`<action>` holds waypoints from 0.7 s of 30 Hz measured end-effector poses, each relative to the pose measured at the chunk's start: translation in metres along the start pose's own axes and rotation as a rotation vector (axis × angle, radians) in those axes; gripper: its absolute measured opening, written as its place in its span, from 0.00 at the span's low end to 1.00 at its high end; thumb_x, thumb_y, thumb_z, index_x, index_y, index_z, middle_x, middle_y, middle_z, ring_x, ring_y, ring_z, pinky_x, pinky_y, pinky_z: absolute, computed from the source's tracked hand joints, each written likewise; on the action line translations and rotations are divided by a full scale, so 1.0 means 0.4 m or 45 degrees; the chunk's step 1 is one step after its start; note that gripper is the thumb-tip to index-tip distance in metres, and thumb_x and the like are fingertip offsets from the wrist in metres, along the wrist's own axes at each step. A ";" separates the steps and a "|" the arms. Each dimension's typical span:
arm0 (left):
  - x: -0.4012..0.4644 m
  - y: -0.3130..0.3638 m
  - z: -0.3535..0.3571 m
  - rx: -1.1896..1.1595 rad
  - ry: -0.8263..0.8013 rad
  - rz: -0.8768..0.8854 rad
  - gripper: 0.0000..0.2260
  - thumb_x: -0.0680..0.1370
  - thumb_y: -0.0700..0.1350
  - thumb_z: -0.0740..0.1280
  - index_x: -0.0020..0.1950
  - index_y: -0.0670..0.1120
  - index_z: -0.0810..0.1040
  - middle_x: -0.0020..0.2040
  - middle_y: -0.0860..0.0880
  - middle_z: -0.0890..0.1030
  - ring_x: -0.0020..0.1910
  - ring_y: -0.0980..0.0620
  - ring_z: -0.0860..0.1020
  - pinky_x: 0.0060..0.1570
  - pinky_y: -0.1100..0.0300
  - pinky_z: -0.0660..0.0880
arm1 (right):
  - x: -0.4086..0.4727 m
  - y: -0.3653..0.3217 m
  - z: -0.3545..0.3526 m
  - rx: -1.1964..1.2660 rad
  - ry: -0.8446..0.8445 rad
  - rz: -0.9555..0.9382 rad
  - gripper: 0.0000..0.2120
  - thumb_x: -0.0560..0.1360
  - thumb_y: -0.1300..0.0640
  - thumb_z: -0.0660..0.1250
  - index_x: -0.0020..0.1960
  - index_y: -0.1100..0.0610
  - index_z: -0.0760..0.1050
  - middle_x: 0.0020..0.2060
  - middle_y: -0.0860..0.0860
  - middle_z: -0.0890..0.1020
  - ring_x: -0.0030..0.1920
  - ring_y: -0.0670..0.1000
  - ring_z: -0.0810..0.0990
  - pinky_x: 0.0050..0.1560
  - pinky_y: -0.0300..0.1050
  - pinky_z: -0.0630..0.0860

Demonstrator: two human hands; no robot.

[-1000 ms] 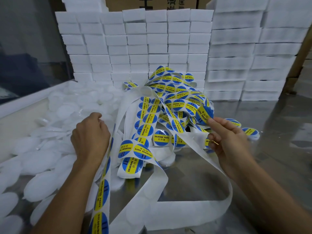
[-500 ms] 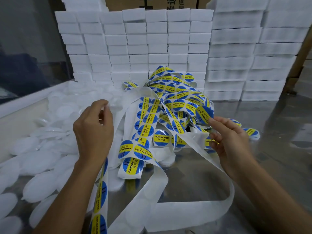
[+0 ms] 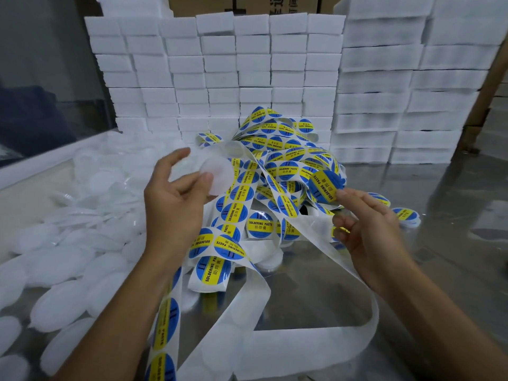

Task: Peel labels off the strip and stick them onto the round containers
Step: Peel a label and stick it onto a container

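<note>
Labels (image 3: 259, 225), round and blue with a yellow band reading "SOLDERING PASTE" above Chinese characters, are lying in a tangled heap of white backing strip (image 3: 275, 174) at the middle of the shiny metal tabletop (image 3: 453, 243). The left hand (image 3: 176, 199) is holding a translucent white round container (image 3: 217, 174) up over the heap, its grip pinching the rim between thumb and curled fingers. The right hand (image 3: 365, 226) is pinching one peeled label (image 3: 324, 185) at its lower edge with thumb and forefinger, the other fingers curling loosely; the label is standing just right of the container, apart from it. A loop of emptied backing (image 3: 302, 345) is trailing toward the near edge. A pile of unlabelled containers (image 3: 71, 257) is crowding the left side, bounded by a pale raised ledge (image 3: 41, 166). Stacked white boxes (image 3: 247, 78) are walling off the far side, with a brown carton (image 3: 247, 4) bearing partly cut-off black characters behind them. Two labelled containers (image 3: 406, 215) are sitting right of the heap, where bare metal is lying open.
</note>
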State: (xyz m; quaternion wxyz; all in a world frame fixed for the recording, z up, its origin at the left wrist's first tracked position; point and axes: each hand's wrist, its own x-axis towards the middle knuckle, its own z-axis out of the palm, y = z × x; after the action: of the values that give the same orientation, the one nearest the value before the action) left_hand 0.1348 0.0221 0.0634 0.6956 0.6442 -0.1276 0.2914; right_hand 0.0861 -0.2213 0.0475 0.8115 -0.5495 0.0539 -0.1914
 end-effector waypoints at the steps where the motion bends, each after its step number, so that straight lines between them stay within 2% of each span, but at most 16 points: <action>1: -0.003 0.002 0.005 -0.046 -0.042 -0.070 0.10 0.77 0.39 0.70 0.54 0.53 0.79 0.43 0.50 0.87 0.44 0.52 0.85 0.44 0.60 0.81 | -0.001 -0.001 0.001 0.009 -0.020 -0.004 0.01 0.70 0.57 0.74 0.41 0.53 0.82 0.37 0.50 0.82 0.27 0.47 0.74 0.25 0.39 0.69; 4: -0.012 0.010 0.020 -0.256 -0.102 -0.299 0.06 0.72 0.43 0.73 0.48 0.48 0.82 0.44 0.47 0.87 0.45 0.48 0.85 0.46 0.58 0.82 | -0.007 -0.004 0.004 0.049 -0.086 -0.012 0.07 0.63 0.52 0.75 0.39 0.53 0.83 0.38 0.50 0.82 0.26 0.46 0.72 0.25 0.38 0.68; 8: -0.028 0.019 0.043 -0.500 -0.129 -0.540 0.15 0.63 0.44 0.74 0.47 0.41 0.82 0.43 0.44 0.86 0.44 0.48 0.85 0.41 0.60 0.81 | -0.012 -0.006 0.008 0.161 -0.207 0.016 0.13 0.62 0.53 0.76 0.44 0.56 0.80 0.39 0.50 0.81 0.24 0.45 0.68 0.25 0.36 0.66; 10: -0.039 0.021 0.057 -0.558 -0.175 -0.637 0.16 0.62 0.42 0.74 0.48 0.39 0.82 0.44 0.43 0.86 0.43 0.47 0.85 0.40 0.60 0.81 | -0.016 -0.004 0.013 0.178 -0.272 0.023 0.10 0.63 0.54 0.75 0.43 0.56 0.81 0.40 0.50 0.82 0.24 0.45 0.66 0.25 0.36 0.66; 12: -0.049 0.021 0.068 -0.583 -0.213 -0.688 0.16 0.62 0.41 0.74 0.48 0.38 0.81 0.44 0.42 0.86 0.43 0.46 0.85 0.40 0.59 0.81 | -0.022 -0.002 0.020 0.169 -0.329 0.025 0.06 0.65 0.56 0.73 0.41 0.55 0.84 0.42 0.52 0.83 0.24 0.45 0.65 0.25 0.36 0.67; 21: -0.069 0.021 0.086 -0.554 -0.258 -0.743 0.16 0.60 0.40 0.75 0.46 0.38 0.81 0.39 0.42 0.85 0.39 0.47 0.85 0.38 0.60 0.81 | -0.044 0.008 0.036 -0.015 -0.527 0.065 0.15 0.62 0.53 0.74 0.49 0.53 0.86 0.48 0.52 0.86 0.24 0.45 0.66 0.26 0.35 0.68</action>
State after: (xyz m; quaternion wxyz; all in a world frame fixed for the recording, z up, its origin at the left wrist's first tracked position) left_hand 0.1148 -0.0180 0.0596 0.8537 0.5163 -0.0658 -0.0184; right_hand 0.0752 -0.2010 0.0481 0.8066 -0.5804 -0.0988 -0.0536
